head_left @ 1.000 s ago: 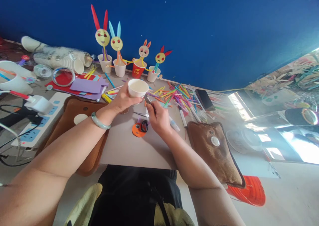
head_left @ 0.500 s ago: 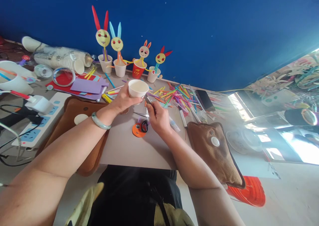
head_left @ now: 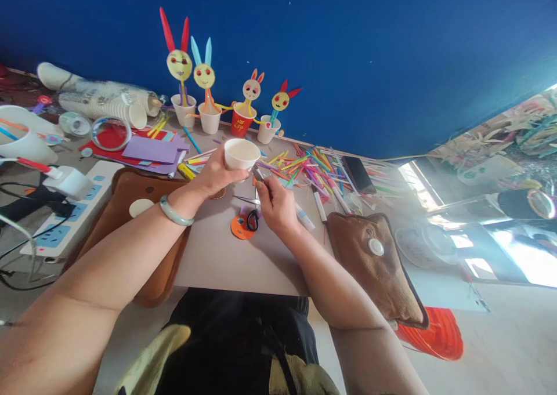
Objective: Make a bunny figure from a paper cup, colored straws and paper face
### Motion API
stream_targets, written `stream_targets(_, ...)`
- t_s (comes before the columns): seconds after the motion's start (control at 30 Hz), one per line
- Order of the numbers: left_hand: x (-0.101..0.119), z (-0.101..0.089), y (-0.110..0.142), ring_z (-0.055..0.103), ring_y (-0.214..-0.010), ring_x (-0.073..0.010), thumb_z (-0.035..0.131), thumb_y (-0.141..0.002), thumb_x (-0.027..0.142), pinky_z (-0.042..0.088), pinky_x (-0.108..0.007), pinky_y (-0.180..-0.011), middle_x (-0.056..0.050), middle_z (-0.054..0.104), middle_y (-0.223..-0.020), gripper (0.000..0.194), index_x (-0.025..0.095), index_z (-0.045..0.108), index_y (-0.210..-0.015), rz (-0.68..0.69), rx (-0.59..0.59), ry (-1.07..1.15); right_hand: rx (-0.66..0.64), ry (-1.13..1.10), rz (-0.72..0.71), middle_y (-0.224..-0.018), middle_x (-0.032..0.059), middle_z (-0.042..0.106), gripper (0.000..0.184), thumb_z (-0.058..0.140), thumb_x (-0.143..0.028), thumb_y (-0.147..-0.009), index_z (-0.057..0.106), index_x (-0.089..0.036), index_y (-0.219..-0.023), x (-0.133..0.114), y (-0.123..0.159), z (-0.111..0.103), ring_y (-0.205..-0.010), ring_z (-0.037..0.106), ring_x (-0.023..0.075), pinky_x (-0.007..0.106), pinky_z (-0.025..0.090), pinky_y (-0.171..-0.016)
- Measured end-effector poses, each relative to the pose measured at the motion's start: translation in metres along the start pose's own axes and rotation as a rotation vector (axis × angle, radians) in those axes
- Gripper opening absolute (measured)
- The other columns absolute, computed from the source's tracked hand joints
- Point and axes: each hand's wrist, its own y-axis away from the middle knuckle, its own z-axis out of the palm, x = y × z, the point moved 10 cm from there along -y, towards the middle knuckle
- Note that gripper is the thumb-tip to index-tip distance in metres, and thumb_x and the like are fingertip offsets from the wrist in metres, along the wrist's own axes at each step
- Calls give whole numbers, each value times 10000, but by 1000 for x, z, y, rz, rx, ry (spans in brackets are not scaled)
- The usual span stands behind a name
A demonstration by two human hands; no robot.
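My left hand is closed around a white paper cup, its open mouth tilted up towards me. Against the cup's right side is a slim dark-tipped tool in the closed fingers of my right hand; my fist hides most of it, so its kind is unclear. Under my hands lie scissors with a black handle, partly over an orange paper disc with a face on it.
Several cup figures with rabbit ears, including a red cup one, line the blue wall. Colourful sticks lie at the right, near a phone. Brown pads flank the table. A power strip and cables are at far left.
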Motion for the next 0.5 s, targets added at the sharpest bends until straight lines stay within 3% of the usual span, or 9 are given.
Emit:
stream_targets(0.33,5,0,-2,680,-1068,-287,773,-642,356,591,-407,-919,-145,701,-1169,653,131,580,-1224,103,-20,-88,-18,-67,16,-631,-12,506,369,379,-540,-1023,485,-249,-822,1,-1,2,-553,453,161,289,302,-577)
stream_targets(0.5,7,1,-3,673,-1080,-277,770,-642,349,570,-406,-954,-127,705,-1175,656,142,580,-1234,136,-35,-133,-43,-13,23,-654,3,556,363,378,-519,-1028,536,-238,-861,2,-2,2,-558,471,166,287,293,-580)
